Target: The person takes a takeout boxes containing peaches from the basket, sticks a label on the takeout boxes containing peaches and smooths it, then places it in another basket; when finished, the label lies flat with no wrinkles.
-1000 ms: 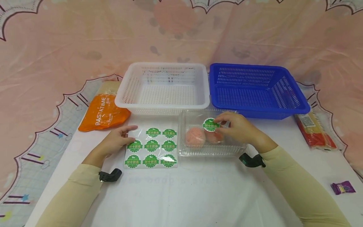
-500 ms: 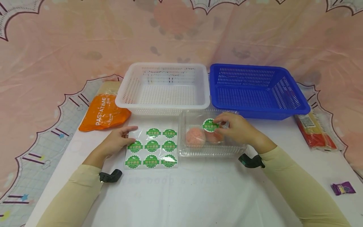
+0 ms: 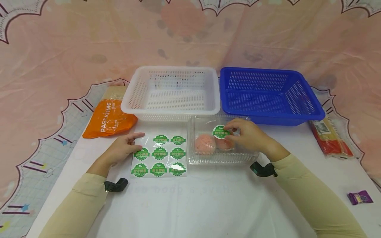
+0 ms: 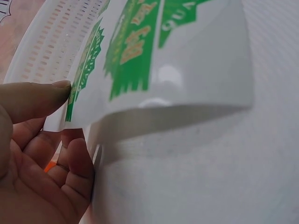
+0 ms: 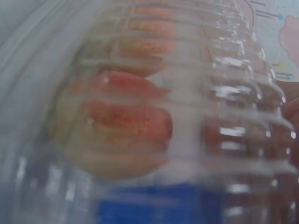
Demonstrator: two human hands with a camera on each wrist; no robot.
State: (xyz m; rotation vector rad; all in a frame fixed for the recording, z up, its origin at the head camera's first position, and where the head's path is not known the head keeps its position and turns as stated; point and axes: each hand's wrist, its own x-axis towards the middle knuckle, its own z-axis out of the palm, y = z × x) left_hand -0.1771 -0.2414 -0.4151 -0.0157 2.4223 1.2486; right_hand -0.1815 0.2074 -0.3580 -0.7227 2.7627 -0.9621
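While we look over the white desk (image 3: 190, 205), the biggest things sit along its far edge: a white basket (image 3: 171, 92) and, touching it on the right, a blue basket (image 3: 268, 94). Just in front of them, near the middle of the desk, lies the clear clamshell box (image 3: 221, 140) with pinkish fruit (image 3: 204, 143) inside (two pieces, as far as we can tell). Left of it is the sticker sheet (image 3: 159, 155), with an orange pasta bag (image 3: 108, 118) near the far left edge. Our left hand (image 3: 123, 148) rests on the sheet's left edge, thumb over and fingers curled under its lifted corner. Our right hand (image 3: 248, 135) lies on the box lid, its fingertips pinching the edge of the green round sticker (image 3: 220, 131), which sits on the lid. To do this well, we judge it best to lay the sticker flat from one side and smooth it across, pressing lightly so the thin lid does not buckle.
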